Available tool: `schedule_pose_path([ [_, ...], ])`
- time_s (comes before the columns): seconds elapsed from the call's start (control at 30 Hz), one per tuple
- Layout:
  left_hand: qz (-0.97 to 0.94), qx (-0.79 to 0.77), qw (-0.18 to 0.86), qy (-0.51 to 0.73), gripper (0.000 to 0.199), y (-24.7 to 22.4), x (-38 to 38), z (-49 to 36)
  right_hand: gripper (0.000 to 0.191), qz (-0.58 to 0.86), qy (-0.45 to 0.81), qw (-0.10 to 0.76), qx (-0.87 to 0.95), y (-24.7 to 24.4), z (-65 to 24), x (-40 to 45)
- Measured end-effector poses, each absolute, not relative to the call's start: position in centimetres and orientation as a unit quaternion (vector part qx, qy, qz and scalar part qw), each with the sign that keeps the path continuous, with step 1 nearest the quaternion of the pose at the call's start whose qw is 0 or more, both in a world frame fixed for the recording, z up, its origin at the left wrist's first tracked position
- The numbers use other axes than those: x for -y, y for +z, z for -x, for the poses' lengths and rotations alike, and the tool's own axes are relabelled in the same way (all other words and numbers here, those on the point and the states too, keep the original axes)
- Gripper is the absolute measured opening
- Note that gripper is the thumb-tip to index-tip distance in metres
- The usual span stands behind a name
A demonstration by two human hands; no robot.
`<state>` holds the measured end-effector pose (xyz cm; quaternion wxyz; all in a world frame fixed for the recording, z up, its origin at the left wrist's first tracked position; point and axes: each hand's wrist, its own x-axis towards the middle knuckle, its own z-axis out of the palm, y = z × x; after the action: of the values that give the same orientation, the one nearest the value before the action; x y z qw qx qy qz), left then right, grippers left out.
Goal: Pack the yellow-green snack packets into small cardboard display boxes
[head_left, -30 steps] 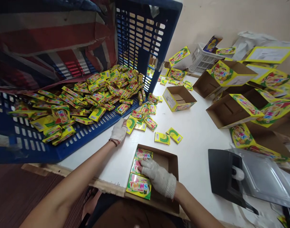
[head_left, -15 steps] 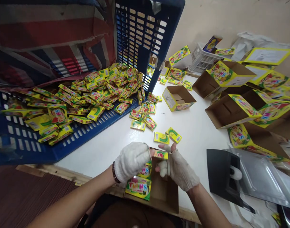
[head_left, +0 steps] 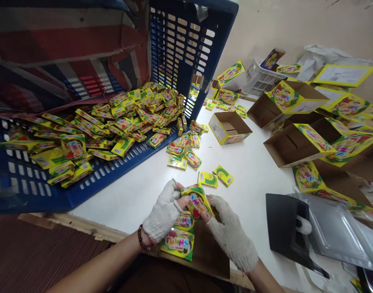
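Between my two gloved hands is a small yellow and green candy box [head_left: 197,200], tilted with its printed face towards me. My left hand [head_left: 165,212] closes on its left side, thumb on the front. My right hand [head_left: 230,230] grips its right edge, thumb near the lower corner. Right below them stands an open brown carton [head_left: 209,248] at the table's front edge. In its left part lie two candy boxes, a nearer one [head_left: 177,243] face up and a farther one [head_left: 185,220] partly hidden by my left hand. Two more candy boxes [head_left: 208,179] lie just beyond the carton.
A blue crate [head_left: 113,173] on its side spills many candy boxes [head_left: 125,122] at the left. Open display cartons [head_left: 299,144] are piled at the right, above a black tape dispenser [head_left: 285,228]. Another open carton [head_left: 230,128] and a white basket [head_left: 258,79] stand farther back.
The candy box has been turned from edge-on to face me and raised slightly. My right hand, fingers spread before, has closed on it, so both hands now hold it.
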<state>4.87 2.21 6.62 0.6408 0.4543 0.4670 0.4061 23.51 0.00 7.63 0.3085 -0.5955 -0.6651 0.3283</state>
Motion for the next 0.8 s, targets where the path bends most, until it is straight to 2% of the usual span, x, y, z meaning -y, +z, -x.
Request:
schedule_pose_path([
  [0.07,-0.561,-0.451,0.560,0.410,0.029,6.7,-2.7,-5.2,0.037,0.588,0.283,0.322,0.686,7.9,-24.0,-0.3],
  [0.17,-0.709,-0.428,0.420,0.371,0.034,7.0,-3.6,-5.5,0.049,0.564,0.281,0.320,0.707,8.0,-24.4,-0.8],
  [0.23,-0.709,-0.460,0.376,0.381,0.034,7.4,-4.1,-5.1,0.046,0.568,0.289,0.318,0.702,7.5,-24.2,-0.8],
  [0.33,-0.706,-0.512,0.295,0.390,0.019,7.4,-4.2,-4.0,0.042,0.622,0.299,0.316,0.651,5.6,-23.4,-0.3],
  [0.47,-0.859,-0.404,0.197,0.246,0.020,6.1,-2.7,-3.0,0.033,0.642,0.331,0.270,0.637,2.7,-22.2,-0.1],
  [0.53,-0.897,-0.379,0.157,0.167,0.017,5.2,-1.7,-3.2,0.032,0.642,0.309,0.214,0.668,2.0,-21.6,-0.7],
  [0.7,-0.896,-0.424,0.122,0.049,0.050,3.8,-0.4,-4.5,0.035,0.651,0.170,-0.048,0.738,2.6,-20.3,-2.3],
  [0.8,-0.889,-0.441,0.117,0.020,0.056,3.6,-0.3,-5.1,0.039,0.622,0.135,-0.130,0.760,3.3,-19.4,-2.0],
])
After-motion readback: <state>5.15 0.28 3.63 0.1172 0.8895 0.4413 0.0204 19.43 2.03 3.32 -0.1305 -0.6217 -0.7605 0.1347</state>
